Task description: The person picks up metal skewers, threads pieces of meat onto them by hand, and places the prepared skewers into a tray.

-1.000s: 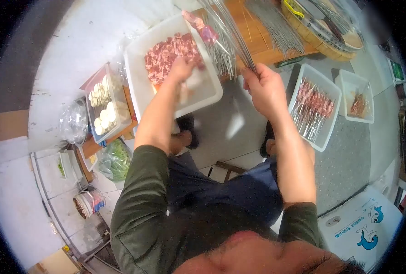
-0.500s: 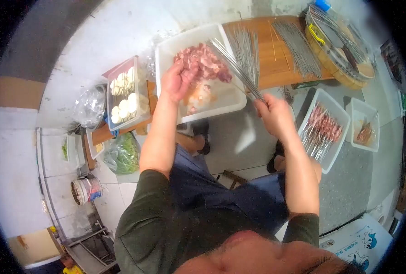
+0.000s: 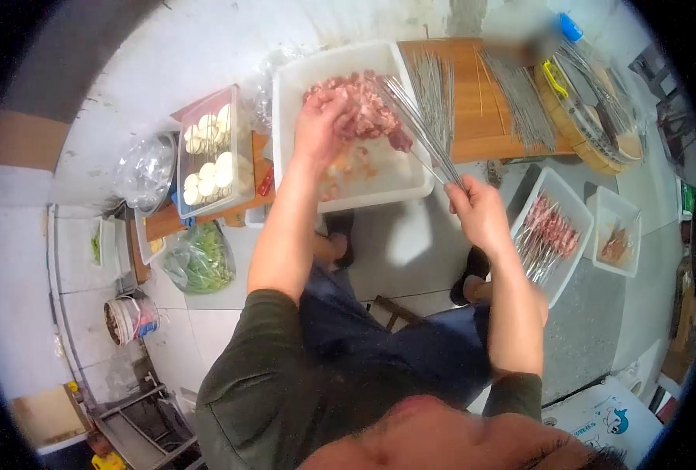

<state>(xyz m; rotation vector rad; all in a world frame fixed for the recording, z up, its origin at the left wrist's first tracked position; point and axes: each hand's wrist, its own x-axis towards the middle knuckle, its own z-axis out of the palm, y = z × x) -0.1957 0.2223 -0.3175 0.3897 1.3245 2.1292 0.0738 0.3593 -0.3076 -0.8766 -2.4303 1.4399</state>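
Note:
My left hand (image 3: 320, 125) reaches into a white plastic tub (image 3: 375, 200), fingers curled onto a heap of raw meat chunks (image 3: 367, 98); the fingertips are partly hidden in the meat. In my right hand (image 3: 479, 213) is a bundle of thin metal skewers (image 3: 430, 137), gripped at one end, with the tips slanting up and left over the tub's right side. One skewer stands a little apart from the bundle, and a dark red meat chunk (image 3: 400, 140) is at its tip. Pale pinkish liquid and scraps lie in the tub's near part.
Loose metal skewers (image 3: 434, 88) lie on a wooden board (image 3: 469, 117). To the right are a tray of threaded meat skewers (image 3: 548, 227), a smaller white tray (image 3: 618, 235) and a round basket (image 3: 598, 157). At left stand a container of white round slices (image 3: 211, 157) and bagged greens (image 3: 203, 262).
My left hand has turned from palm-up to knuckles-up and closed onto the meat. My right hand still grips the skewers. The whole view has shifted slightly.

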